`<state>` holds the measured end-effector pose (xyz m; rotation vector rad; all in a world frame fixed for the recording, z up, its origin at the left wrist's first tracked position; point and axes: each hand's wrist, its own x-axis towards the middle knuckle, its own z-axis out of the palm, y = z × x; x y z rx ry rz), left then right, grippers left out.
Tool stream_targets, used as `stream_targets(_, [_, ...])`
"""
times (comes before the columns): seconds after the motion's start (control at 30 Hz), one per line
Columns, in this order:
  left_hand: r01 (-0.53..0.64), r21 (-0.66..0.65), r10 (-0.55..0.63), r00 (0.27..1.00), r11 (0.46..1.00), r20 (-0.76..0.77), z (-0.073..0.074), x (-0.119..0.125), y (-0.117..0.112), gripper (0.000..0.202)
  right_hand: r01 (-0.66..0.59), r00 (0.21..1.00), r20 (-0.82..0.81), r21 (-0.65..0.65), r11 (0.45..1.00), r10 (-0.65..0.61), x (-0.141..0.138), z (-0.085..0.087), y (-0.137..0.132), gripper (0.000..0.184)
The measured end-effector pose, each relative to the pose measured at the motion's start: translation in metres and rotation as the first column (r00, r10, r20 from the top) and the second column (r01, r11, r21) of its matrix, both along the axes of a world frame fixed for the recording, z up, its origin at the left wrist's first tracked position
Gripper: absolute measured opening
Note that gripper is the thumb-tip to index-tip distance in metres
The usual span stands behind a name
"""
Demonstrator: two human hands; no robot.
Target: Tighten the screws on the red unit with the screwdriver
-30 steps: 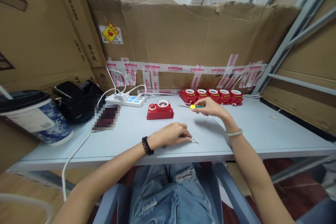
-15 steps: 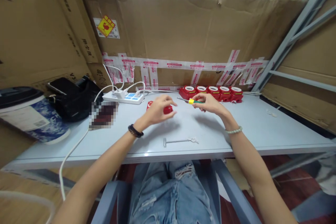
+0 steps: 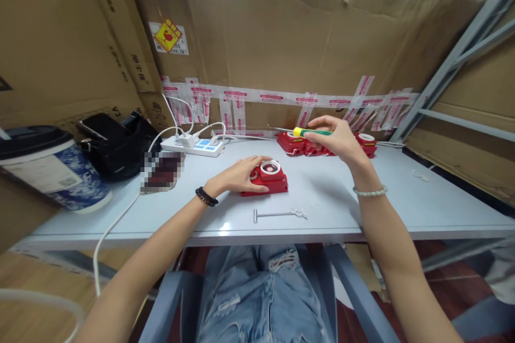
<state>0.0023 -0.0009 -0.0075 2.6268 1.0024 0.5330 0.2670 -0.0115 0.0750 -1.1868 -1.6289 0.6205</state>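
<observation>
My left hand [image 3: 238,177] lies over the left end of a red box-shaped device [image 3: 270,178] with a white ring on top, gripping it on the grey table [image 3: 402,198]. My right hand [image 3: 337,138] is raised above the table, closed round a screwdriver with a yellow and green handle [image 3: 309,132] that points left. A small metal T-shaped key [image 3: 277,214] lies on the table just in front of the red device. Behind my right hand a row of several like red devices [image 3: 298,144] stands along the back.
A white power strip [image 3: 193,146] with plugged cables lies at the back left, beside a black bag [image 3: 116,144] and a blurred flat item [image 3: 161,171]. A large blue and white cup [image 3: 48,169] stands at the far left. Cardboard walls enclose the table; a metal rack [image 3: 450,64] rises at right.
My left hand left the T-shaped key, reached the red device and pulled it nearer to me. My right hand lifted the screwdriver higher off the table.
</observation>
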Motion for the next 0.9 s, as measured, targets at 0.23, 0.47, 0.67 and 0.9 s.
stream_targets(0.23, [-0.001, -0.079, 0.001, 1.000, 0.997, -0.005, 0.004, -0.005, 0.001, 0.077, 0.064, 0.995, -0.089, 0.274, 0.960, -0.041, -0.016, 0.008, -0.002, 0.028])
stream_targets(0.47, [0.017, -0.199, 0.002, 0.996, 0.980, 0.092, 0.003, -0.005, -0.001, 0.076, 0.130, 0.989, 0.005, 0.441, 0.888, -0.147, -0.035, -0.014, -0.004, 0.026])
stream_targets(0.67, [-0.031, -0.209, 0.043, 0.998, 0.977, 0.052, 0.004, -0.005, -0.001, 0.085, 0.119, 0.984, 0.056, 0.514, 0.850, -0.172, -0.048, -0.023, -0.007, 0.024])
stream_targets(0.9, [-0.113, -0.266, 0.124, 0.992, 0.957, 0.022, 0.010, -0.015, 0.003, 0.090, 0.171, 0.973, 0.065, 0.433, 0.885, -0.220, -0.045, -0.027, -0.002, 0.028])
